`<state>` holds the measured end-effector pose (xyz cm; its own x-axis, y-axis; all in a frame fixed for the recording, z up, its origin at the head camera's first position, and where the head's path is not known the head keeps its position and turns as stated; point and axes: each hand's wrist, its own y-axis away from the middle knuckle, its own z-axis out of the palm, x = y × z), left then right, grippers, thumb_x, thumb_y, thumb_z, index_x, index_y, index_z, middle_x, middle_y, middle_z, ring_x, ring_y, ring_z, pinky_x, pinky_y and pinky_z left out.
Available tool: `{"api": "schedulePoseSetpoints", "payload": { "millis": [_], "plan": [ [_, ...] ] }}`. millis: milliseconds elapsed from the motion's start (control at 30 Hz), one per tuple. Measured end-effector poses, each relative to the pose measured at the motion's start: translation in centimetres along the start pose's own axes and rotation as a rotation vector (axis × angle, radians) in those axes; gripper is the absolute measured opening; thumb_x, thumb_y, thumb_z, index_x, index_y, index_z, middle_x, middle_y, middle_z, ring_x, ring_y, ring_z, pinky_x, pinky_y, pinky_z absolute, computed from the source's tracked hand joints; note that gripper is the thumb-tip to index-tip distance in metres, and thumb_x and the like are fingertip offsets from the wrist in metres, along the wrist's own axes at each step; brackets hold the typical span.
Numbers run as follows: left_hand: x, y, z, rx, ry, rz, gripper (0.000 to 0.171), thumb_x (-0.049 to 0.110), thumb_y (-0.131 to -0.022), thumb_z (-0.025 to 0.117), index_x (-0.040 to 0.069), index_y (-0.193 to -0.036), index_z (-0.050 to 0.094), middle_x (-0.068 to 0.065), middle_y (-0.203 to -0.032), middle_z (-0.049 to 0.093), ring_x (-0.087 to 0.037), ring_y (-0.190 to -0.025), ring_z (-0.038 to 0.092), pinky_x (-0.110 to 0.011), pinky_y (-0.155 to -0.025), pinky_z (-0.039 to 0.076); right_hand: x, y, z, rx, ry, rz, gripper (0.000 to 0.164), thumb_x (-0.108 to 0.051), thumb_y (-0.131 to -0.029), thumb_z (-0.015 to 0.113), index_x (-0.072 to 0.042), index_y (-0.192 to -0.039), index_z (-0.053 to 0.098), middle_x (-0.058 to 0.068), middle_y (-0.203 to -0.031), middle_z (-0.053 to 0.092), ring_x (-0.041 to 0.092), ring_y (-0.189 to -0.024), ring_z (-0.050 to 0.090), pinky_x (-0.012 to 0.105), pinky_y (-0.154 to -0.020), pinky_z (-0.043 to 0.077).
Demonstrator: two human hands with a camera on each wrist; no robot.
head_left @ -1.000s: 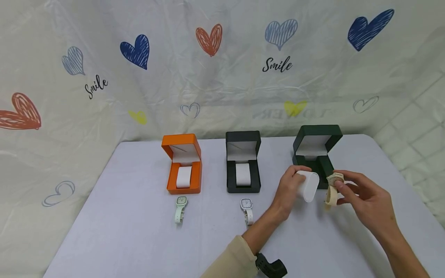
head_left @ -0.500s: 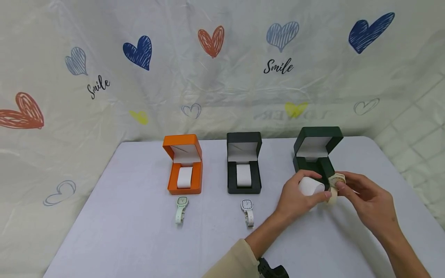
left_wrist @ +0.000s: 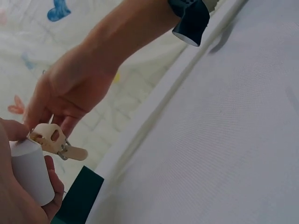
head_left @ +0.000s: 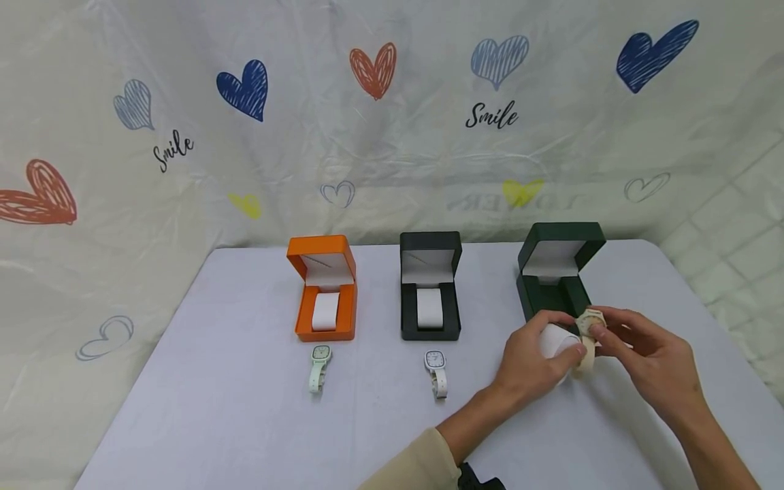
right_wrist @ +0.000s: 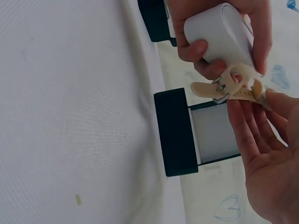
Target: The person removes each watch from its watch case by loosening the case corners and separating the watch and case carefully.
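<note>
In my left hand point(head_left: 531, 357) I grip a white watch pillow point(right_wrist: 217, 35), fingers wrapped about its sides. My right hand point(head_left: 652, 357) pinches a cream wristwatch point(head_left: 589, 325) by its case between thumb and fingers. The buckled strap point(right_wrist: 236, 84) forms a loop beside the end of the pillow; in the right wrist view the two meet or overlap, and I cannot tell whether the loop is over it. Just behind the hands stands the green watch box point(head_left: 554, 289), lid up, with no pillow visible in its recess.
To the left stand an open orange watch box point(head_left: 333, 333) and an open black watch box point(head_left: 431, 335), each with a white pillow. A pale green watch point(head_left: 318, 367) and a white watch point(head_left: 436, 374) lie before them on the white tablecloth point(head_left: 245, 381).
My left hand has turned the pillow and brought it rightward, up against the cream watch. The right hand still pinches the watch and has barely shifted.
</note>
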<state>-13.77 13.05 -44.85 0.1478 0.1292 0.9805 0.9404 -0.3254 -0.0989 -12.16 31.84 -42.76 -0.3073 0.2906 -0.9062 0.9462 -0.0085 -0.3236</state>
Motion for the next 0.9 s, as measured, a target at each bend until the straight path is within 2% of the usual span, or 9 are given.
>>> {"api": "schedulePoseSetpoints", "payload": {
  "millis": [133,233,433,633,733,900],
  "plan": [
    [-0.2,-0.1,0.1,0.009,0.021,0.003,0.046,0.034,-0.089,0.081,0.035,-0.131,0.062,0.014,-0.113,0.066,0.009,-0.088,0.054,-0.015,-0.068,0.053,0.0,-0.1,0.1,-0.013,-0.086,-0.013,0.037,0.017,-0.091,0.066,0.012,-0.128,0.062,-0.005,-0.118,0.073,0.002,-0.091,0.073,0.017,-0.07,0.061],
    [-0.3,-0.2,0.1,0.013,0.008,0.032,0.052,0.034,-0.086,0.084,0.037,-0.133,0.061,0.015,-0.112,0.067,0.011,-0.089,0.055,-0.013,-0.07,0.052,0.0,-0.1,0.1,-0.017,-0.138,-0.016,0.037,0.019,-0.09,0.065,0.013,-0.127,0.062,-0.003,-0.112,0.075,0.004,-0.086,0.074,0.018,-0.069,0.061],
    [-0.5,0.0,0.5,0.027,-0.078,0.11,0.057,0.033,-0.086,0.085,0.033,-0.138,0.06,0.011,-0.114,0.071,0.013,-0.096,0.055,-0.008,-0.079,0.047,0.2,0.1,0.0,0.007,-0.125,0.003,0.03,0.018,-0.089,0.067,0.009,-0.118,0.064,-0.004,-0.103,0.076,0.003,-0.084,0.074,0.016,-0.067,0.06],
    [-0.6,0.6,1.2,0.065,-0.092,0.132,0.064,0.029,-0.087,0.085,0.033,-0.144,0.055,0.011,-0.114,0.074,0.013,-0.096,0.056,-0.007,-0.073,0.047,0.4,0.2,0.1,0.021,-0.149,0.002,0.027,0.016,-0.089,0.07,0.011,-0.114,0.065,-0.003,-0.102,0.076,0.004,-0.087,0.072,0.016,-0.068,0.06],
    [-0.5,0.8,1.5,0.077,-0.094,0.128,0.066,0.028,-0.087,0.085,0.034,-0.145,0.053,0.012,-0.115,0.074,0.013,-0.096,0.057,-0.007,-0.072,0.047,0.5,0.3,0.0,0.034,-0.085,0.02,0.028,0.014,-0.089,0.071,0.01,-0.116,0.065,-0.006,-0.101,0.077,0.003,-0.086,0.071,0.015,-0.068,0.06],
    [-0.4,1.1,2.0,0.094,-0.09,0.106,0.067,0.03,-0.088,0.084,0.035,-0.146,0.051,0.012,-0.116,0.073,0.013,-0.094,0.057,-0.007,-0.07,0.047,0.3,0.3,-0.3,0.054,0.146,0.086,0.029,0.007,-0.091,0.074,0.003,-0.119,0.068,-0.018,-0.098,0.076,-0.001,-0.081,0.071,0.013,-0.068,0.059]
  ]
}}
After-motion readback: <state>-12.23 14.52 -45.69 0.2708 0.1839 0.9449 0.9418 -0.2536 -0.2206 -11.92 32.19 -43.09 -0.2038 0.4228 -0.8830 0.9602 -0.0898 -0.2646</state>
